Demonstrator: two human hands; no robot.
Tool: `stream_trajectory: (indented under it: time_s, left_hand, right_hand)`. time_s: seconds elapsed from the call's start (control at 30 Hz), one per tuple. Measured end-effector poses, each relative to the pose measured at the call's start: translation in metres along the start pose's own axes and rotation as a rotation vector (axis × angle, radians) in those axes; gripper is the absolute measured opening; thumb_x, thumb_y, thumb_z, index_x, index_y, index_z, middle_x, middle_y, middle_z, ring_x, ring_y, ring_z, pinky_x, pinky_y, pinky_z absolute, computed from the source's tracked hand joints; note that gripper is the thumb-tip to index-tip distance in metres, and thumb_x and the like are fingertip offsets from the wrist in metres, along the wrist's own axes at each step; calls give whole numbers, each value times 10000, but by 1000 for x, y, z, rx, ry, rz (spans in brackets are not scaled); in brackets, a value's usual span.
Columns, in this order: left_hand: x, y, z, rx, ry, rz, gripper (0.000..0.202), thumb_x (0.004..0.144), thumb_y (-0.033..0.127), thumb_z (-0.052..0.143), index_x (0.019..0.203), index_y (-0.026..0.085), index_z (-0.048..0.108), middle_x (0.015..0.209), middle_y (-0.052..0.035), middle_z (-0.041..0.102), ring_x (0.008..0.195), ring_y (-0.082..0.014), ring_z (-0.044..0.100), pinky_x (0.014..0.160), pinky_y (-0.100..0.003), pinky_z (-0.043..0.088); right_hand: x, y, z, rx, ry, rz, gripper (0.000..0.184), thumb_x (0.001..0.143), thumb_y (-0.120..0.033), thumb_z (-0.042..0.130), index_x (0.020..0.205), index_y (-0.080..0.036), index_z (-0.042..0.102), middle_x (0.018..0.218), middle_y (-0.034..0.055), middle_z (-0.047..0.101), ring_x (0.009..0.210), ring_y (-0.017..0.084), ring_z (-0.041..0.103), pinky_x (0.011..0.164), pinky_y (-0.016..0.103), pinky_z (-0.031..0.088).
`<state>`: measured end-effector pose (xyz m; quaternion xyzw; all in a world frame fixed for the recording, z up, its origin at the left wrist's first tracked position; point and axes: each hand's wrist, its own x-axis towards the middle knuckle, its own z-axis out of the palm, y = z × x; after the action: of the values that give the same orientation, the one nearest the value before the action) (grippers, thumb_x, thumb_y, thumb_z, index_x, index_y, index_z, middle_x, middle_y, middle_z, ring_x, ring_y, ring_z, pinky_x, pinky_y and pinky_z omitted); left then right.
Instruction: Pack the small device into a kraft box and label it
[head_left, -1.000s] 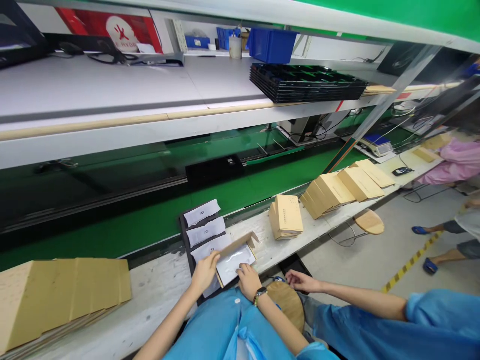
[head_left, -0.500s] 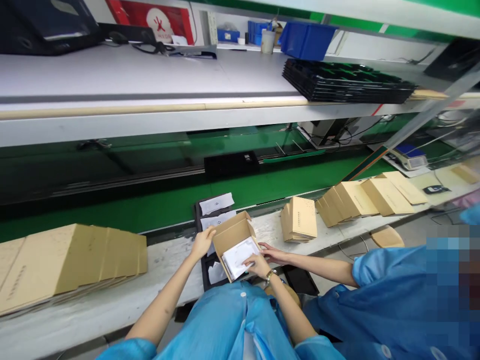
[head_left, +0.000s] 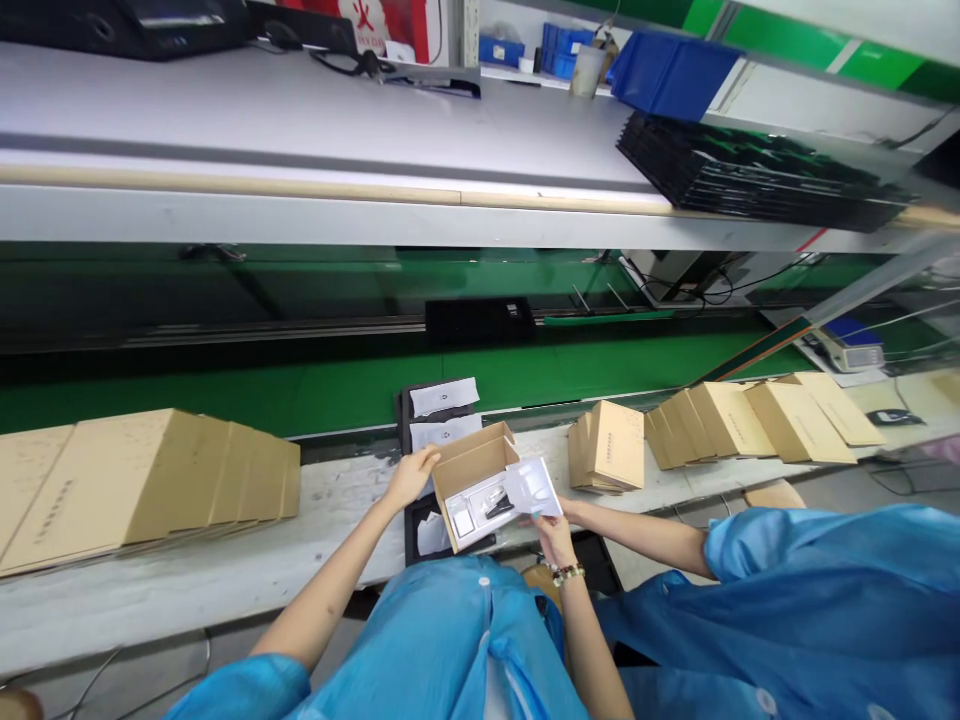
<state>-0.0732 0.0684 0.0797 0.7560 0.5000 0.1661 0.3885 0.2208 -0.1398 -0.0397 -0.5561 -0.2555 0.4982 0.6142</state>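
Observation:
My left hand (head_left: 415, 474) grips the left edge of a small open cardboard box (head_left: 472, 470), held tilted above the bench edge. My right hand (head_left: 551, 528) is closed on a white moulded insert (head_left: 534, 486), lifted off the box's right side. Inside the box lie small white and dark parts (head_left: 480, 510). Under the box sits a black tray (head_left: 415, 512) with white packets (head_left: 444, 397). A co-worker's forearm (head_left: 637, 532) in a blue sleeve reaches in from the right, close beside my right hand.
Flat cardboard boxes are stacked at left (head_left: 142, 485) and in a row at right (head_left: 750, 420) on the white bench. A green conveyor belt (head_left: 300, 385) runs behind. The shelf above carries stacked black trays (head_left: 757, 175) and a blue bin (head_left: 667, 70).
My right hand has lifted the white insert out of the box and to the right, exposing the parts inside. The view has swung left and the co-worker has moved closer.

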Motion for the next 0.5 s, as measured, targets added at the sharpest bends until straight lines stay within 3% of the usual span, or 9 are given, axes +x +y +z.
stream_trajectory:
  time_s: [0.13, 0.27, 0.4, 0.5]
  left_hand:
    - [1, 4, 2, -6, -19, 10, 315, 960, 369, 382, 1045, 224, 649, 913, -21, 733, 874, -227, 682, 812, -302, 483]
    - [2, 5, 3, -5, -37, 22, 333, 960, 372, 377, 1064, 218, 653, 960, -29, 740, 903, -229, 690, 839, -302, 491]
    - [3, 3, 2, 1, -35, 21, 361, 961, 398, 364, 1087, 224, 654, 1007, -27, 744, 951, -236, 696, 855, -304, 504]
    - [3, 1, 1, 5, -18, 23, 387, 959, 434, 359, 1093, 231, 659, 1050, -25, 747, 997, -246, 695, 880, -310, 512]
  right_hand:
    - [-17, -13, -15, 48, 49, -27, 405, 795, -490, 749, 997, -147, 676, 1021, 73, 710, 979, 223, 667, 929, 462, 518]
    - [-34, -27, -24, 56, 96, -32, 397, 736, -440, 806, 990, -154, 699, 975, 58, 729, 927, 218, 674, 930, 455, 506]
    - [-43, -36, -13, 55, 100, -10, 327, 656, -310, 864, 915, -150, 744, 909, 57, 749, 877, 231, 681, 901, 423, 508]
    - [-49, -49, -2, 108, 159, -38, 359, 637, -321, 866, 955, -189, 764, 965, 54, 757, 926, 261, 680, 929, 415, 492]
